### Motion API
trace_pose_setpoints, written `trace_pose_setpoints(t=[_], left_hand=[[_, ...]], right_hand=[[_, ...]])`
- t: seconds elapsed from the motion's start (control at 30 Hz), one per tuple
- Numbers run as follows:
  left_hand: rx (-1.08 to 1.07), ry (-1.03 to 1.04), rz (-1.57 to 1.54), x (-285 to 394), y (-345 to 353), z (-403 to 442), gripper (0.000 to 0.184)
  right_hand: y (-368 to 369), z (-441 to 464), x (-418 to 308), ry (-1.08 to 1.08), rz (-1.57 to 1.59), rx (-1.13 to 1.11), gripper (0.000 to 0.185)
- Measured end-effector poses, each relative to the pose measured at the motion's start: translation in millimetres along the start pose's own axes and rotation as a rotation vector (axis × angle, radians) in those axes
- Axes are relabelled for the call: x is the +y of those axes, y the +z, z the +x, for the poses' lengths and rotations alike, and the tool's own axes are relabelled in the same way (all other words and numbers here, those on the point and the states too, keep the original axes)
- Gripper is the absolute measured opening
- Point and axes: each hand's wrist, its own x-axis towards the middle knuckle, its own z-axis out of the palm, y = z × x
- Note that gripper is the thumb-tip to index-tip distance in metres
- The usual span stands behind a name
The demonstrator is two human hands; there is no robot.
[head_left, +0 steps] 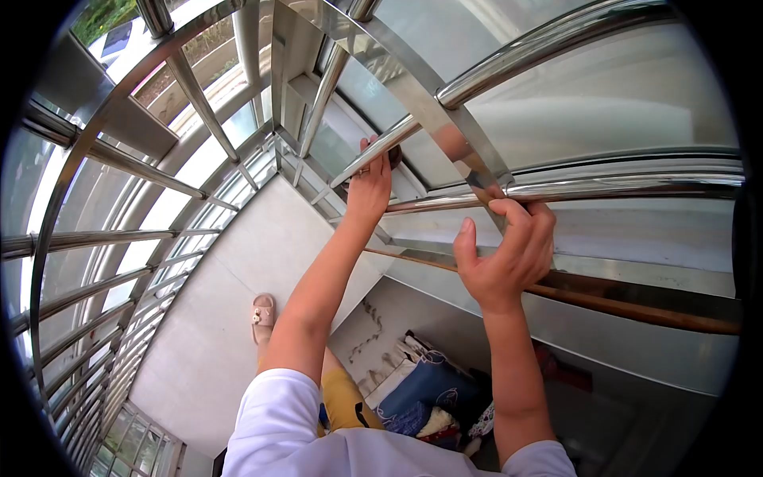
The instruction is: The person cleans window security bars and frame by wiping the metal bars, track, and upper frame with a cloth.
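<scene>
White sleeves (274, 409) are closest. Bent fingers of the right hand (509, 254) touch a flat metal strip (455, 143) by the window (580, 107). Farther off, the left hand (370, 191) is at a slanted bar (404, 133). I cannot tell if either hand grips. A pink sandal (263, 310) is far below.

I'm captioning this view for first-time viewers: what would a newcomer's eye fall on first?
Probably the shiny metal bars sweeping down the left side. Next, the two raised hands: the left hand at a slanted bar near the centre, the right hand with its fingers by the lower end of a flat metal strip. Lower down, a pinkish sandal stands out against the pale floor.
</scene>
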Motion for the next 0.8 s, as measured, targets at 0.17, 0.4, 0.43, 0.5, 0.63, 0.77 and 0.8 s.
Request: trace_pose_setpoints(t=[0.17,0.4,0.43,0.5,0.63,0.77,0.8], left_hand=[[-0.099,-0.077,0.068,-3,19,-5,0.045],[-0.337,0.431,-0.446,-24,-14,-3,0.031],[-0.333,0.435,-0.448,-23,-19,3,0.031],[-0.646,0.409,-0.379,-22,-29,13,0.033],[-0.493,-0.042,-0.653,-18,-8,-9,0.04],[-0.011,-0.331,-0.654,-2,16,-10,0.056],[-0.117,-0.299,-0.631,-1,11,-5,0.057]], right_hand=[[-2,1,-3,0.035,0.05,-0.015,0.034],[-2,2,-7,0.069,0.046,-0.008,0.036],[-2,1,-8,0.071,0.041,-0.01,0.036],[-2,-1,-7,0.057,0.023,-0.011,0.036],[-2,0,-5,0.021,0.002,-0.009,0.035],[-1,0,-4,0.016,0.02,-0.008,0.036],[-1,-1,-5,0.024,0.023,-0.002,0.036]])
